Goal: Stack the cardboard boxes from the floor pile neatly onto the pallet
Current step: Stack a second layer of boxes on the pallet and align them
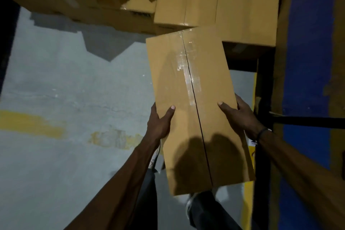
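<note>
Head view shows that I carry the long, tape-sealed brown cardboard box (196,110) above the grey concrete floor (65,89), left hand (160,123) and right hand (240,117) clamping opposite long sides, thumbs on top, for balance.

A long tan cardboard box (194,106) is sitting lifted off the grey floor, its clear-taped top seam facing up and running away from the viewer; more tan boxes (214,2) are lying jumbled just beyond its far end.
</note>
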The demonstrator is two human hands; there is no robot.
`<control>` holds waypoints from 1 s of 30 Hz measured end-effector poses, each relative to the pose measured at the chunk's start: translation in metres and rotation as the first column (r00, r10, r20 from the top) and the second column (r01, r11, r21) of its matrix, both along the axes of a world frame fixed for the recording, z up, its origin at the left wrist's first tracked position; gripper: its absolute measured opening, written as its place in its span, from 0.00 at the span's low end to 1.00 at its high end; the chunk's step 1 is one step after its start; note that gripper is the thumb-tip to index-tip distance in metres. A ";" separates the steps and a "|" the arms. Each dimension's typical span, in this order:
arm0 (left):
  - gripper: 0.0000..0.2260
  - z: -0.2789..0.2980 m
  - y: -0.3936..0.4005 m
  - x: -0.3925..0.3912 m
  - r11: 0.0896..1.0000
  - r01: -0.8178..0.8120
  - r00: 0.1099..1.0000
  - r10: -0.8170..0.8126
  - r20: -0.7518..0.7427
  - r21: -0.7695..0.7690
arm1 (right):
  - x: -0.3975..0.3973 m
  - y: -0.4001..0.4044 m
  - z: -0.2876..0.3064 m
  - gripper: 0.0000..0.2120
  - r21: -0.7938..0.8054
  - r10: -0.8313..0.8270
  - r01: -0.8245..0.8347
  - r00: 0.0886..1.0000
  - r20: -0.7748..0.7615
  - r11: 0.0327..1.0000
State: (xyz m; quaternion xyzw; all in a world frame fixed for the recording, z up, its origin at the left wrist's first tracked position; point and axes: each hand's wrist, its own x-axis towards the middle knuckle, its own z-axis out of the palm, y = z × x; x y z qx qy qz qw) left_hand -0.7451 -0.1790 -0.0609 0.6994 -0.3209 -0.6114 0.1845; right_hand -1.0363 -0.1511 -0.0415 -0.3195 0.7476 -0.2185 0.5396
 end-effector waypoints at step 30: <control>0.33 0.676 0.012 0.432 0.719 -0.522 0.833 0.546 -0.090 -0.458 | 0.457 -0.125 0.694 0.23 -0.501 0.535 -0.493 0.842 -0.069 0.711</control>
